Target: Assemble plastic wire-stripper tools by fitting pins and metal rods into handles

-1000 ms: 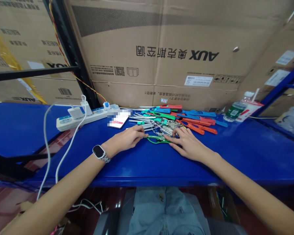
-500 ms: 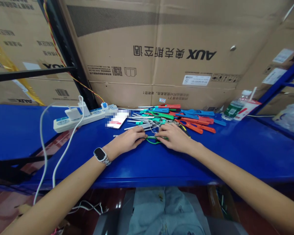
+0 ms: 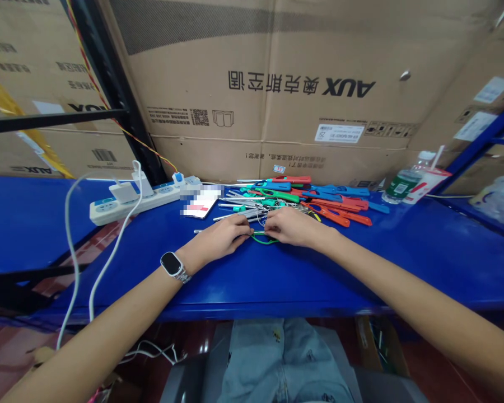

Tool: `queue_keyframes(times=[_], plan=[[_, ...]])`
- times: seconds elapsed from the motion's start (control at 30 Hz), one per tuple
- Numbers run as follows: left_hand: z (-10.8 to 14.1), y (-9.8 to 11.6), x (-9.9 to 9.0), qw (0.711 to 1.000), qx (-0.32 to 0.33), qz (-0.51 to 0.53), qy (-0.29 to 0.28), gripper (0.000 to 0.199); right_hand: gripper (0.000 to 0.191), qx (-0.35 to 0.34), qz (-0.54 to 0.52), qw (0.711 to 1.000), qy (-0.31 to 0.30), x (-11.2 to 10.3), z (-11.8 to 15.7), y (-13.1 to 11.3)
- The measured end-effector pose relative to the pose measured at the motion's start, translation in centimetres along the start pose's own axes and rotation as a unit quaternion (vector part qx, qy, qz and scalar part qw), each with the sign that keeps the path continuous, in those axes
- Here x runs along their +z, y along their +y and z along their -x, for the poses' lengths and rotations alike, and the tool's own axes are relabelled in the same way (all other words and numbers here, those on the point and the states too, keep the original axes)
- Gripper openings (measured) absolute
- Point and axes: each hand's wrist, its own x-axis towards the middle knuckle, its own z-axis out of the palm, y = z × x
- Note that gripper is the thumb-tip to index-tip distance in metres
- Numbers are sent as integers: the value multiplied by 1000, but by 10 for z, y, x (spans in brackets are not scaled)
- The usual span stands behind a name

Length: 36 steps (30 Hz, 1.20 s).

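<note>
My left hand (image 3: 223, 237) is closed, its thumb and forefinger pinching a thin metal tube (image 3: 197, 231) whose end sticks out to the left. A green wire (image 3: 264, 242) curves below the gap between my two hands. My right hand (image 3: 296, 226) is also closed, fingertips pinched at the wire and the tube's right part; its fingers cover the exact grip. Right behind the hands lies a pile of long-nosed lighter parts: slim metal tubes (image 3: 235, 214), a green handle (image 3: 282, 195), blue handles (image 3: 340, 191) and orange-red handles (image 3: 330, 215).
A white power strip (image 3: 103, 215) with plugs and a white cable (image 3: 113, 254) stands at the left, beside a flat white phone-like item (image 3: 205, 205). At the back right are a water bottle (image 3: 400, 187) and a red-and-white carton (image 3: 424, 189). A large cardboard box (image 3: 218, 73) walls the back.
My right hand has drawn its fingers in closer at the wire and shifted slightly left. My left hand keeps its pinch. The view has tilted a little.
</note>
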Motion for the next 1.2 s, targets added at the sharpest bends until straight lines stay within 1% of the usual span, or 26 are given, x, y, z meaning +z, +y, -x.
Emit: queue_keyframes(times=[0.1, 0.27, 0.4, 0.53, 0.6, 0.67, 0.77, 0.87, 0.93, 1.0, 1.07, 1.2], plan=[[0, 1, 0, 1000, 4, -12, 1, 26, 19, -1, 29, 999, -26, 0, 0, -2], [-1, 5, -2, 999, 1, -49, -13, 28, 23, -7, 60, 998, -31, 3, 4, -4], [-3, 12, -3, 993, 3, -119, -27, 29, 25, -17, 104, 994, -38, 3, 10, -12], [-6, 22, -5, 980, 8, -194, -34, 30, 21, -23, 109, 993, -32, 2, 20, -20], [-7, 25, -4, 976, 14, -213, -47, 34, 23, -21, 100, 995, -23, 4, 25, -21], [-8, 27, -3, 974, 17, -219, -61, 32, 26, -22, 82, 996, -10, 8, 29, -18], [-6, 27, 1, 972, 10, -225, -61, 31, 31, -17, 9, 1000, 21, 12, 29, -8], [-5, 29, 4, 968, 4, -244, -62, 36, 29, 23, -83, 996, 34, 7, 23, 3], [-5, 30, 6, 966, 1, -251, -65, 38, 23, 51, -101, 993, 19, 1, 16, 7], [-4, 31, 7, 967, -2, -246, -66, 40, 16, 66, -81, 994, -7, -6, 7, 7], [-4, 31, 7, 970, -8, -234, -68, 41, 12, 67, -36, 996, -36, -12, -2, 4], [-4, 30, 8, 975, -18, -209, -68, 42, 17, 41, 78, 993, -73, -17, -13, -9]])
